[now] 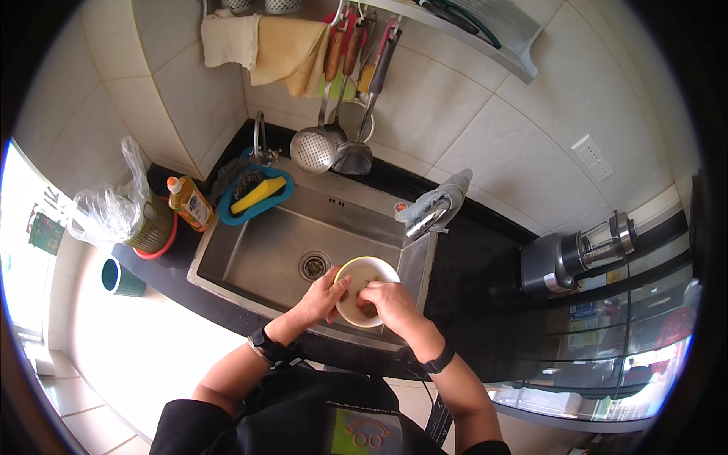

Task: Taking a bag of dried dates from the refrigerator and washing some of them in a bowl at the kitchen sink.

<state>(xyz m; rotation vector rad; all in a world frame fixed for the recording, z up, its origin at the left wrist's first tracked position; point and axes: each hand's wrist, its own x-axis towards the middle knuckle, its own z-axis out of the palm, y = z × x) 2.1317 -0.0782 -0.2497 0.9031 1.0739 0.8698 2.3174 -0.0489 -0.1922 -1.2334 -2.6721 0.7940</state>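
A white bowl (368,267) with a yellow-green rim is held over the front of the stainless steel sink (273,250). It contains cloudy liquid and some brown pieces that I cannot identify. My left hand (322,297) grips the bowl's left side, thumb over the rim. The fingers of my right hand (389,304) are bent down inside the bowl, by the brown pieces; whether they pinch any of them is hidden. Behind the bowl lies the sink drain (314,266), with bits in its strainer.
Left of the sink stand a dish soap bottle (190,203), a blue tray (226,207) with a yellow sponge and scourers, and a basket (156,224). A grey cloth drapes the faucet (426,222). Ladles (313,149) hang behind. A dark appliance (549,264) stands right.
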